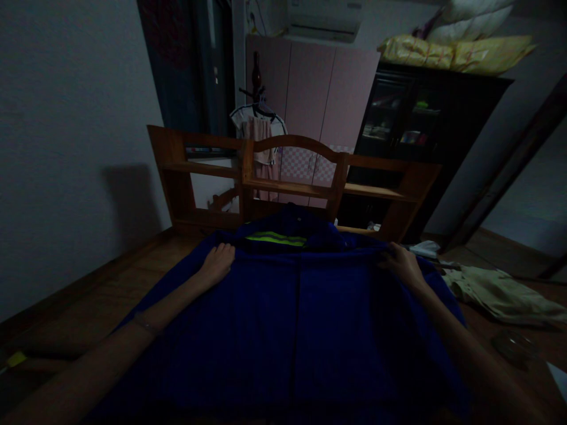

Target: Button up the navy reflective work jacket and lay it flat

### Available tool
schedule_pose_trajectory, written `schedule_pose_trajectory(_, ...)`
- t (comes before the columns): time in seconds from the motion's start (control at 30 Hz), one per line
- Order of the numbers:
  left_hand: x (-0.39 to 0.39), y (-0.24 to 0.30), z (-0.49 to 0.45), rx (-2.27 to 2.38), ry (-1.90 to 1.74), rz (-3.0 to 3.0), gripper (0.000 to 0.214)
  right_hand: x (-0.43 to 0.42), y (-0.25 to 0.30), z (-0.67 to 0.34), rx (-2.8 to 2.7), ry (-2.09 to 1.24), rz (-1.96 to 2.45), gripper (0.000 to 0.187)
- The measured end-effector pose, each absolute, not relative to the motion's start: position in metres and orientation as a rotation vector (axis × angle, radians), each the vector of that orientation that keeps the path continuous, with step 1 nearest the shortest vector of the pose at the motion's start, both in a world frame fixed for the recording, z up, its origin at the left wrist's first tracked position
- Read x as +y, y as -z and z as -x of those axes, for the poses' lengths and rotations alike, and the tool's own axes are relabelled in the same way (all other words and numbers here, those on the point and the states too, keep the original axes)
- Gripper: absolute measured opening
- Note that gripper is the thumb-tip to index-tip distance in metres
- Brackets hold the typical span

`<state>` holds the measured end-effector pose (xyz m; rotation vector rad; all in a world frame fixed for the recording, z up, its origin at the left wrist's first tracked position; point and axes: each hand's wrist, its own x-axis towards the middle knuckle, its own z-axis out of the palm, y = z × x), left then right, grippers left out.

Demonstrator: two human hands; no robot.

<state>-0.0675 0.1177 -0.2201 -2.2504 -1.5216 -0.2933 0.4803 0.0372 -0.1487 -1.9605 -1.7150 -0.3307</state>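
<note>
A dark blue work jacket [266,319] spreads across the wooden surface in front of me, with a yellow-green and grey reflective stripe [277,238] near its far part. My left hand [218,264] is closed on the cloth at the left of a far fold, knuckles up. On the other side, my right hand [404,267] pinches the cloth at the right of that same fold. Between the hands the fabric runs fairly straight, and a seam goes down its middle. The light is dim, so the fingertips and the jacket's near edge are hard to make out.
Behind the jacket stands a wooden shelf headboard [295,188]. To the right lie a pale beige garment [505,292] and a clear glass dish [514,345]. A coat stand [256,74] with clothes, a pink wardrobe [310,88] and a black cabinet [447,118] are farther back.
</note>
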Motion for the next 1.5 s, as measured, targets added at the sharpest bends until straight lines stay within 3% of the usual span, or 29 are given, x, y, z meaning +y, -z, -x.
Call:
schedule_pose_trajectory(0.17, 0.141, 0.196, 0.044, -1.579, 0.394, 2.025, 0.026, 0.075, 0.142, -0.462, -1.617, 0.447, 1.872, 0.023)
schedule_pose_trajectory(0.33, 0.133, 0.184, 0.016, -1.563, 0.477, 2.026, 0.024, 0.052, 0.154, -0.419, -1.569, 0.625, 1.741, 0.048)
schedule_pose_trajectory(0.47, 0.109, 0.181, -0.035, -1.527, 0.713, 2.373, 0.025, 0.020, 0.149, -0.361, -1.802, 0.705, 1.419, 0.037)
schedule_pose_trajectory(0.6, 0.092, 0.208, -0.093, -1.665, 0.876, 2.981, 0.033, 0.014, 0.156, -0.311, -2.255, 0.606, 1.241, 0.019)
schedule_pose_trajectory(0.8, 0.096, 0.259, -0.120, -1.927, 1.482, 3.117, 0.057, 0.032, 0.197, -0.306, -2.298, 0.288, 1.299, 0.016)
schedule_pose_trajectory(0.9, 0.103, 0.259, -0.114, -2.027, 1.469, 3.315, 0.051, 0.034, 0.206, -0.319, -2.226, -0.043, 1.303, 0.015)
schedule_pose_trajectory(1.03, 0.103, 0.252, -0.110, -1.817, 1.358, 3.501, 0.040, 0.030, 0.200, -0.322, -2.213, -0.278, 1.234, 0.016)
schedule_pose_trajectory(1.2, 0.100, 0.256, -0.111, -1.960, 1.616, 3.329, 0.053, 0.025, 0.198, -0.313, -2.318, -0.395, 1.170, 0.019)
schedule_pose_trajectory(1.33, 0.100, 0.254, -0.111, -2.197, 1.786, 3.334, 0.051, 0.026, 0.204, -0.310, -2.366, -0.407, 1.164, 0.019)
schedule_pose_trajectory(1.5, 0.096, 0.245, -0.107, -2.389, 1.731, 3.371, 0.052, 0.028, 0.208, -0.309, -2.348, -0.415, 1.164, 0.020)
